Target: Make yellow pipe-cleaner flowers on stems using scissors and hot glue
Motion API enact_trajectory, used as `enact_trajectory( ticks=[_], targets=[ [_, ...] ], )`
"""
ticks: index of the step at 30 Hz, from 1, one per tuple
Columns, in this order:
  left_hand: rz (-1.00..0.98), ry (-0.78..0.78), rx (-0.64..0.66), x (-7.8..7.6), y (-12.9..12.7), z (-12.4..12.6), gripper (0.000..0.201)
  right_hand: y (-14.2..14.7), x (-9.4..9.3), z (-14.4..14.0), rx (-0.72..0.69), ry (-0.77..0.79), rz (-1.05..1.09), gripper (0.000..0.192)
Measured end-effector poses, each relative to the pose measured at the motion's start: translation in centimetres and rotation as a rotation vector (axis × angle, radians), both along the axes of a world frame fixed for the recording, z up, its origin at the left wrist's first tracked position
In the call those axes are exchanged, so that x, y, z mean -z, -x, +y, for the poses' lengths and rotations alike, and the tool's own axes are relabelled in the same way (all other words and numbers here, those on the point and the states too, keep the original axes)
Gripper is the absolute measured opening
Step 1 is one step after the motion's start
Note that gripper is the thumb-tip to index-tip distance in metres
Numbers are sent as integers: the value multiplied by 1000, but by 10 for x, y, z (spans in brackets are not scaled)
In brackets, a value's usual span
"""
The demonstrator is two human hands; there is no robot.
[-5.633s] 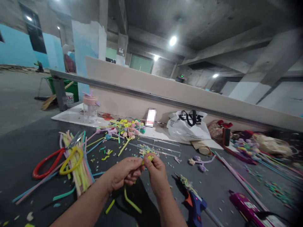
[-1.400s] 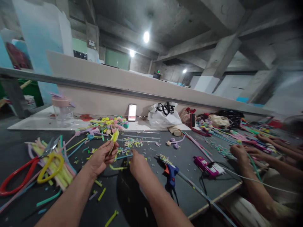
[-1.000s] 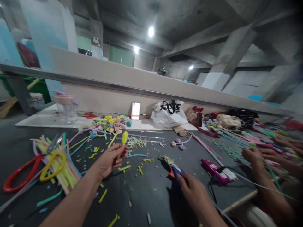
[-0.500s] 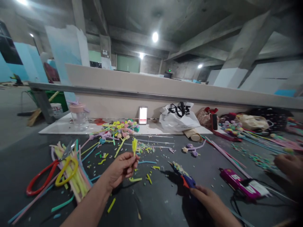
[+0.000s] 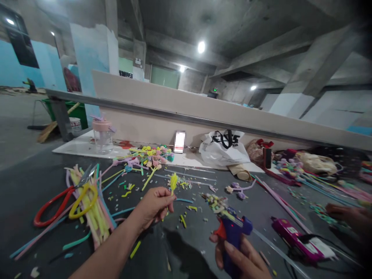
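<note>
Head view: left hand pinches a yellow pipe-cleaner flower upright (tip clear for gluing, I judge) while right hand fingers wrap the blue glue gun.

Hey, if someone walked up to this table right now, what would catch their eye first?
Probably the blue glue gun, gripped in the right hand near the bottom edge, its nozzle crusted with colourful bits. Beside it, the left hand pinches a small yellow pipe-cleaner flower upright, and red and yellow scissors lie on a pipe-cleaner bundle at left.
</note>
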State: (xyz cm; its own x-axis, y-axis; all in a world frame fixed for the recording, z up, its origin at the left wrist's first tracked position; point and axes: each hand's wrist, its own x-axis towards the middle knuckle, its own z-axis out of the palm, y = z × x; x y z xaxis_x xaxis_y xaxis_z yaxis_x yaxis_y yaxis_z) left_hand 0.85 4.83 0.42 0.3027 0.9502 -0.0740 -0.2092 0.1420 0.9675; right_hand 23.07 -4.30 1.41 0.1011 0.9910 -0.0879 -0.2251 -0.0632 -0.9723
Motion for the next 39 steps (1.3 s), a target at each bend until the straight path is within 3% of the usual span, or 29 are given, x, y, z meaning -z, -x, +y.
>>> enact_trajectory(
  ticks=[5,10,20,28,39],
  targets=[
    [58,-11,13,1,-1,0,32,13,17,2,19,-126,-305,32],
    [106,-13,14,3,-2,0,32,24,12,1,-74,-144,-525,33],
    [204,-3,32,-5,-3,-2,28,40,20,10,0,-210,-497,31],
    [207,-26,48,-2,-2,-2,22,40,31,16,15,-217,-502,44],
    [277,-20,44,-4,-4,-3,28,42,22,16,-11,-184,-531,41]
  ],
)
